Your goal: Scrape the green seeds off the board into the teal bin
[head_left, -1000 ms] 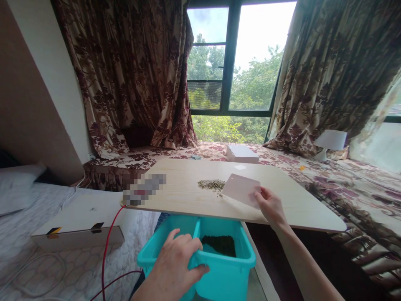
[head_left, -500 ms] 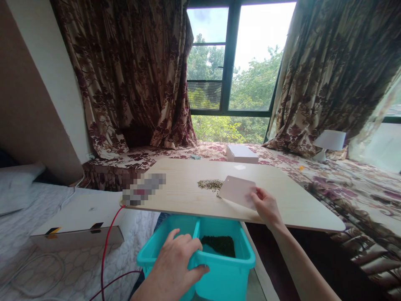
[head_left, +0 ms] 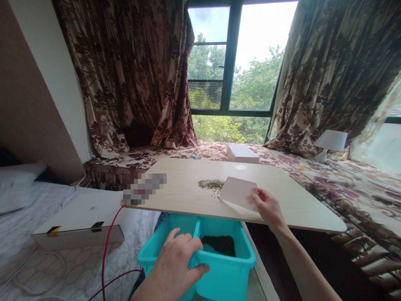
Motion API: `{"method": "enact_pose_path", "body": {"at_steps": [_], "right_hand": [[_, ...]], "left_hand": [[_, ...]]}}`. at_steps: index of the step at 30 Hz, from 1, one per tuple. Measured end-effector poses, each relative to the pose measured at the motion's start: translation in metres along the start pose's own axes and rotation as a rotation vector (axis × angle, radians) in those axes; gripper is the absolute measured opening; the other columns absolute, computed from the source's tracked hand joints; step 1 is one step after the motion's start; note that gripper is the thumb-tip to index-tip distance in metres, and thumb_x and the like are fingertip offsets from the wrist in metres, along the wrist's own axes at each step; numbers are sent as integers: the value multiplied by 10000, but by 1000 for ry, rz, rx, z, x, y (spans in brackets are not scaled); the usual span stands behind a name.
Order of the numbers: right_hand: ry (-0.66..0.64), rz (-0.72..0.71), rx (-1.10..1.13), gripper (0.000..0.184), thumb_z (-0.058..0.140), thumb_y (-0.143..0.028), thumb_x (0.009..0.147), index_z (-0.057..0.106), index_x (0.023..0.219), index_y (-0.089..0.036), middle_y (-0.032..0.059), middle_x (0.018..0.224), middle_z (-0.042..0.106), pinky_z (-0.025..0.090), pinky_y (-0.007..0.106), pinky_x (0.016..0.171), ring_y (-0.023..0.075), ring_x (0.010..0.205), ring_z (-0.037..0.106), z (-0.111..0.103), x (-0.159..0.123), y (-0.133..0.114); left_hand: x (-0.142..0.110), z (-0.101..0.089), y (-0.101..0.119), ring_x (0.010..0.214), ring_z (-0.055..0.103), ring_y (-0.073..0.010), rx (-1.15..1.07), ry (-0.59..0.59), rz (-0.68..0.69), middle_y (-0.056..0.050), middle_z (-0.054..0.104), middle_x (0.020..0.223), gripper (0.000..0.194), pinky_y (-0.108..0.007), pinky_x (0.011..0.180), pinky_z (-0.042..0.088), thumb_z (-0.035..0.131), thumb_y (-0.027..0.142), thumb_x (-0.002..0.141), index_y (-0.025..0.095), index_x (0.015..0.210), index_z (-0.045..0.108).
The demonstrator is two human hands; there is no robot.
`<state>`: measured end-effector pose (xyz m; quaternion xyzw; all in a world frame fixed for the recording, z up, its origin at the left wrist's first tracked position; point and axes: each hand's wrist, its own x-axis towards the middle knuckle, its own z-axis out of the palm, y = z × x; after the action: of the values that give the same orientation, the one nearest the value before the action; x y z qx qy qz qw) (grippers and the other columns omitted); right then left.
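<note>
Your right hand pinches the pale card by its right side, angled above the tabletop toward its near edge; the loose grains lie mid-tabletop, by the card's left edge. Your left hand grips the blue bin at the near rim by the divider, below the tabletop's near edge; dark pile in the bin's right compartment
</note>
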<state>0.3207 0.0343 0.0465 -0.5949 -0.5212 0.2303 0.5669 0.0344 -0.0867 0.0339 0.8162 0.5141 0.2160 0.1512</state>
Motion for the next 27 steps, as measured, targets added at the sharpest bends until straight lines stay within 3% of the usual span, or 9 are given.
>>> {"method": "enact_pose_path", "body": {"at_steps": [27], "right_hand": [[-68,-46,2,302,549,-337,688,658,908,-161,77,761,747,524,299,594,222,730,706,9,-5,-10]], "left_hand": [[-1,-2,3,852,591,-183,-8,15,-16,46,602,825,179,-510,1069,255,721,243,743,257,851,578]]}}
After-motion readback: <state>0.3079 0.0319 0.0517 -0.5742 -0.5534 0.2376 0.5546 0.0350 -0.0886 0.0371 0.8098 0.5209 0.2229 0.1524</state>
